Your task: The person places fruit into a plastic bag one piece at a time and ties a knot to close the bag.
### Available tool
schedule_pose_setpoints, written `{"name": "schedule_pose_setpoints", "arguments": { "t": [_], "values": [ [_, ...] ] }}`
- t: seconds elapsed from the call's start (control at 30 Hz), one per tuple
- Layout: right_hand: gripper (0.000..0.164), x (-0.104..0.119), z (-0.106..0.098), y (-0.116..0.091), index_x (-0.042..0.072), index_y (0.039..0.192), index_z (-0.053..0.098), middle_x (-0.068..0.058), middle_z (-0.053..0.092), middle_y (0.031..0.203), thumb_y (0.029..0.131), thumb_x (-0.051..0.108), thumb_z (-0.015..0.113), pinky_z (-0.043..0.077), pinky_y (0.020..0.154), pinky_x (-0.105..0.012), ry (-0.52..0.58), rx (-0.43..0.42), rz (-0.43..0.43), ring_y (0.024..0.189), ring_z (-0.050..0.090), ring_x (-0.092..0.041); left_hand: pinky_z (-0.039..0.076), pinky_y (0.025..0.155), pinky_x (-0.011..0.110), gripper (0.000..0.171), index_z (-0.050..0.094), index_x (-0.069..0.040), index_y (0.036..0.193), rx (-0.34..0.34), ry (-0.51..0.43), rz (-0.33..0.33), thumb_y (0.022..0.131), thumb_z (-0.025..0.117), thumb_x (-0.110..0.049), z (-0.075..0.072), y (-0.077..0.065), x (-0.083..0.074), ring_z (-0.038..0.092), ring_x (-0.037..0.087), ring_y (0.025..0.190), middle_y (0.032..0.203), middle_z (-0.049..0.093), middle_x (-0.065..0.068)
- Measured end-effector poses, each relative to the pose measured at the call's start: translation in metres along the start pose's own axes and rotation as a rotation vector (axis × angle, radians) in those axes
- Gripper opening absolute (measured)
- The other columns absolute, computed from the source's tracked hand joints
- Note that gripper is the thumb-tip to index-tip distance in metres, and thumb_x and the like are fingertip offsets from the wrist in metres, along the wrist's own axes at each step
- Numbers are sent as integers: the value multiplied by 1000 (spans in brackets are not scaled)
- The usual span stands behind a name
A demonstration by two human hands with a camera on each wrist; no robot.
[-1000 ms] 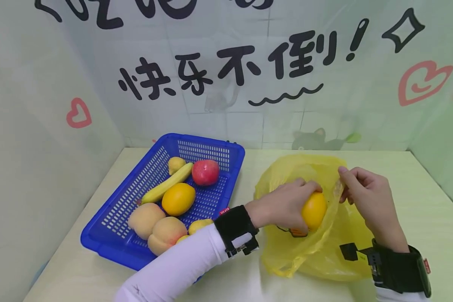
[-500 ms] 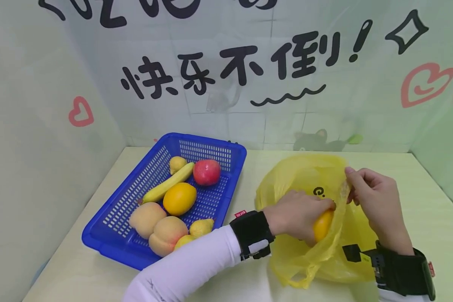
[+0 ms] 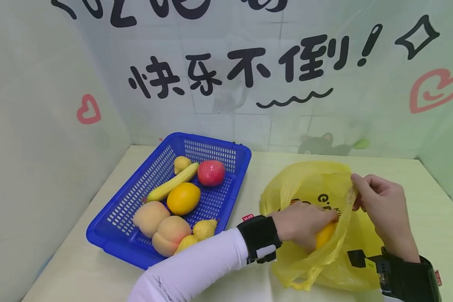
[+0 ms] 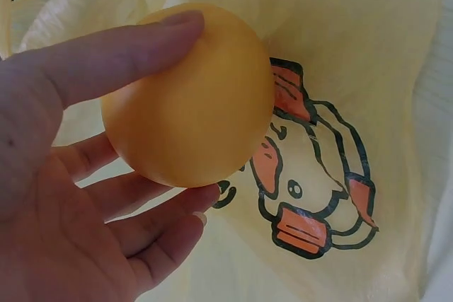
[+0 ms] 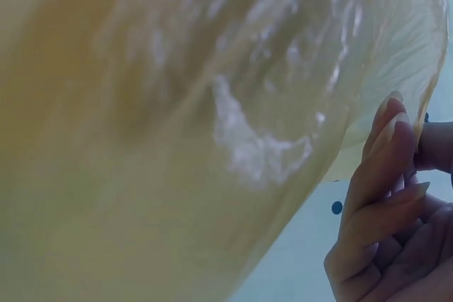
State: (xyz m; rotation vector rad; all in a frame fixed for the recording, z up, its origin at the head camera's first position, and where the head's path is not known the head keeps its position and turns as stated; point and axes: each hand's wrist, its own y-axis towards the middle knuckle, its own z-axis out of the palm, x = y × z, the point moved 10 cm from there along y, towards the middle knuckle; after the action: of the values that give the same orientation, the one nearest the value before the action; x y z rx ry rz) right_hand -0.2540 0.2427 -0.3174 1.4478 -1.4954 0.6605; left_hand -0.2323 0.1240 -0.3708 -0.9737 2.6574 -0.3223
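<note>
My left hand reaches into the mouth of a thin yellow plastic bag. It holds a smooth, round orange-yellow fruit, thumb on one side and fingers curled along the other. In the head view that hand covers most of the fruit, and printed orange and black figures show on the bag behind it in the left wrist view. At the bag's right side, my right hand pinches the edge of the opening between thumb and fingers. The stretched film fills much of the right wrist view.
A blue perforated basket stands to the left on the pale table. Inside are a red apple, a banana, an orange-yellow oval fruit, peaches and several smaller yellow fruits. A printed curtain hangs behind.
My left hand has moved right and deeper into the bag with the fruit, uncovering the print. My right hand keeps its pinch on the edge. The head view has shifted slightly.
</note>
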Motion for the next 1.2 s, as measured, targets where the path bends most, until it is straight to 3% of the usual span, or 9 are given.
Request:
{"name": "schedule_pose_setpoints", "arguments": {
  "t": [0.2, 0.4, 0.57, 0.87, 1.03, 1.2],
  "values": [
    [40, -3, 0, 0, 5, 72, 59, 7, 56, 56, 99, 34, 57, 47, 51, -22, -9, -2, 11, 51, 55, -18, 44, 82, 18, 63, 44, -34, 129, 33, -8, 6, 79, 81, -32, 8, 1, 0, 52, 5, 94, 108, 55, -14],
    [39, -1, 0, 0, 5, 73, 59, 7, 56, 57, 99, 34, 58, 48, 50, -22, -10, 1, 7, 50, 55, -18, 44, 84, 16, 62, 41, -32, 126, 69, -72, 29, 80, 81, -25, 16, 3, -3, 51, 6, 98, 114, 54, -12],
    [40, 0, 1, 0, 4, 74, 59, 7, 56, 57, 99, 36, 57, 48, 51, -23, -30, 15, 4, 51, 55, -20, 46, 90, 17, 64, 37, -32, 130, 76, -53, 16, 82, 79, -29, 20, 2, -2, 52, 6, 102, 122, 53, -11],
    [43, -1, 1, -1, 3, 76, 58, 5, 56, 57, 99, 39, 56, 46, 52, -26, -56, 28, 3, 54, 54, -23, 49, 66, 25, 66, 27, -42, 139, 167, -115, -96, 91, 68, -23, 30, -7, 1, 60, 13, 78, 149, 38, -6],
    [42, 0, 1, -2, 3, 78, 59, 6, 56, 58, 99, 39, 55, 48, 53, -25, -54, 28, 6, 55, 54, -23, 49, 62, 26, 72, 17, -48, 148, 183, -125, -122, 96, 61, -25, 33, -11, 1, 61, 14, 75, 161, 24, -7],
    [42, 2, -1, -2, 3, 78, 59, 5, 55, 58, 99, 39, 56, 47, 53, -25, -60, 20, -1, 55, 54, -23, 49, 63, 26, 74, 12, -48, 149, 185, -106, -129, 97, 60, -28, 34, -11, 0, 61, 15, 78, 161, 23, -8]
  ]
}}
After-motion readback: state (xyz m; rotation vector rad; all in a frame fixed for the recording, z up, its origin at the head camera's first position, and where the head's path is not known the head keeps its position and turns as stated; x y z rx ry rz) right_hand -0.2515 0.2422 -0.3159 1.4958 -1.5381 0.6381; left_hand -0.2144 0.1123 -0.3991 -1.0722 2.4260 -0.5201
